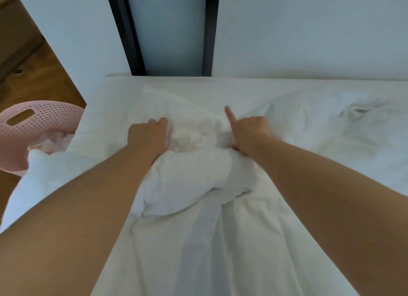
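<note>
A white cloth (pixel 194 170) lies bunched in the middle of a white bed (pixel 320 163). My left hand (pixel 148 134) grips the bunch on its left side with curled fingers. On the right side my right hand (pixel 249 130) holds the cloth with its thumb and lower fingers while the index finger points straight up toward the wall. The cloth's far part spreads flat beyond both hands, and its near part trails in folds toward me.
A pink perforated laundry basket (pixel 33 123) with crumpled cloth inside stands on the wooden floor (pixel 33 79) left of the bed. A white wall (pixel 309 31) and a dark-framed frosted panel (pixel 170 28) run along the bed's far edge.
</note>
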Demonstrator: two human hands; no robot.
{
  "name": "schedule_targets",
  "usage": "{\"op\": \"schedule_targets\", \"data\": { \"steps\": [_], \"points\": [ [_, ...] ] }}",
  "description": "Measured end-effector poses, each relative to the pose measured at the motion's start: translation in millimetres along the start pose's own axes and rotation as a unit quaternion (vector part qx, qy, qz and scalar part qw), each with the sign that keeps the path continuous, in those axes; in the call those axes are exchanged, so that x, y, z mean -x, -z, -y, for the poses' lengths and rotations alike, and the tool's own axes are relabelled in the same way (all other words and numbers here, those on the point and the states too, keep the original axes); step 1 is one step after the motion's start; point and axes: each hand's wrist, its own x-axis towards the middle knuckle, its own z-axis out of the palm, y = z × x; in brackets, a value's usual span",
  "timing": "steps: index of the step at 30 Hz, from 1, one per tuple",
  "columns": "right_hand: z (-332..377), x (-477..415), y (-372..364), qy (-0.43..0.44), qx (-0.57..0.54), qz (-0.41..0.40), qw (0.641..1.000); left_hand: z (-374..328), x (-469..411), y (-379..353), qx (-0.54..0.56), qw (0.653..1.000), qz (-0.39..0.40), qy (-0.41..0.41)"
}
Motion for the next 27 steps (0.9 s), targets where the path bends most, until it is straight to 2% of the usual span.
{"op": "schedule_targets", "data": {
  "steps": [2, 4, 7, 8, 10, 12, 13, 14, 16, 17, 20, 22, 23, 27],
  "points": [
    [18.7, -15.0, -9.3, 0.033, 0.060, -0.019, 0.997, -6.0, -16.0, -12.2, 0.036, 0.998, 0.002, -0.046],
    [27.9, -20.6, -16.0, 0.041, 0.023, 0.005, 0.999, -11.7, -18.2, -20.6, 0.061, 0.997, 0.027, -0.041],
    [22.8, -2.4, -12.1, 0.036, -0.023, -0.020, 0.999, -16.7, -5.3, -24.7, 0.082, 0.996, -0.037, -0.022],
    [20.2, 2.8, -1.9, 0.039, -0.035, -0.049, 0.997, -10.5, 0.0, -12.9, 0.109, 0.992, -0.065, 0.008],
    [18.8, -5.0, 34.8, 0.018, -0.122, -0.139, 0.983, 13.0, -2.3, 24.2, 0.189, 0.964, -0.159, 0.095],
    [19.9, -30.5, 84.6, -0.006, -0.241, -0.203, 0.949, 45.6, -20.3, 75.8, 0.278, 0.912, -0.249, 0.172],
    [20.4, -41.9, 106.1, 0.013, -0.300, -0.198, 0.933, 58.1, -30.6, 98.9, 0.326, 0.885, -0.269, 0.194],
    [23.6, -49.8, 120.1, 0.048, -0.343, -0.164, 0.924, 64.8, -37.5, 116.5, 0.350, 0.877, -0.254, 0.208],
    [34.3, -49.0, 116.7, 0.088, -0.348, -0.051, 0.932, 60.1, -39.5, 119.8, 0.284, 0.923, -0.175, 0.192],
    [39.3, -42.1, 98.4, 0.075, -0.322, -0.005, 0.944, 49.2, -37.6, 102.5, 0.237, 0.947, -0.142, 0.166],
    [55.6, -13.8, 8.2, 0.029, -0.244, 0.054, 0.968, -1.5, -10.6, 10.9, 0.165, 0.981, -0.043, 0.096],
    [69.2, -7.0, -40.7, 0.034, -0.212, 0.060, 0.975, -24.7, 1.3, -47.4, 0.150, 0.984, -0.004, 0.095],
    [74.3, -10.3, -56.0, 0.039, -0.200, 0.046, 0.978, -30.8, 1.4, -68.1, 0.147, 0.984, -0.009, 0.102],
    [87.4, -43.5, -83.8, 0.047, -0.164, -0.033, 0.985, -42.4, -20.1, -104.5, 0.109, 0.981, -0.082, 0.139]
  ]
}}
